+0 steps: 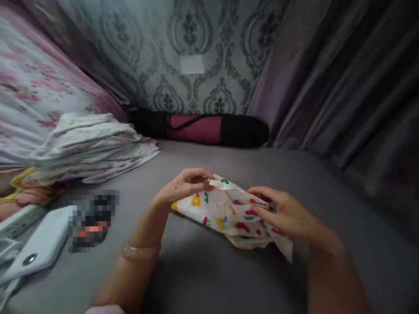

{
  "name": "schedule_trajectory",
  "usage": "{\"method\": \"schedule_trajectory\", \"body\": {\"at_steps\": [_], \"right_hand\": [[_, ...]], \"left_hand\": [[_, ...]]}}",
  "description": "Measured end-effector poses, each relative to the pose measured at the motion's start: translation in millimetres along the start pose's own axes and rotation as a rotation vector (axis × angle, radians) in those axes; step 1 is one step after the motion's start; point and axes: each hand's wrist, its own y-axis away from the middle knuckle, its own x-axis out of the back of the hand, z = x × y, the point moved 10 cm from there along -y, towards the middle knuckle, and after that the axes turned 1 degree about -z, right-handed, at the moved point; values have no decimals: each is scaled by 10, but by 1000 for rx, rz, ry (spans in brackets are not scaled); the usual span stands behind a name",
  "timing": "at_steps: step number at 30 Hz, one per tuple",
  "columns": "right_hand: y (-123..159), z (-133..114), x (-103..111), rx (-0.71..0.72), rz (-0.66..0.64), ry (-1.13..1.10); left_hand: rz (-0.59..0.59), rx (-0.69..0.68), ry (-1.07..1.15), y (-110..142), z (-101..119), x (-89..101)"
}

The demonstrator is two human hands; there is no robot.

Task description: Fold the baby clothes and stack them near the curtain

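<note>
A white cloth printed with small red, yellow, green and blue shapes lies partly folded and creased on the grey sheet. My left hand pinches its upper edge near the left end between thumb and fingers. On the other side, my right hand grips the gathered right part of the cloth, thumb below and fingers above. A loose corner hangs down under my right hand. A clear bangle circles my left wrist. What kind of cloth item it is, I cannot tell.
A long black and maroon bag lies along the patterned wall. Folded pale fabric is piled at the left. Nearer me on that side are a white power bank-like device, a power strip and a pixelated dark object. Curtains hang at both sides.
</note>
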Motion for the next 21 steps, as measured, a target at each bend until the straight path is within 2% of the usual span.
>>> {"method": "schedule_trajectory", "body": {"at_steps": [6,11,17,21], "right_hand": [[29,58,-116,34,-111,15],[43,4,-216,84,-174,118],[32,-65,-292,137,-211,138],[20,-46,-287,126,-216,131]], "left_hand": [[-129,-107,-65,44,162,-80],[-139,-24,-184,58,87,-98],[-118,15,-231,25,-10,-68],[-165,6,-304,24,15,-105]]}}
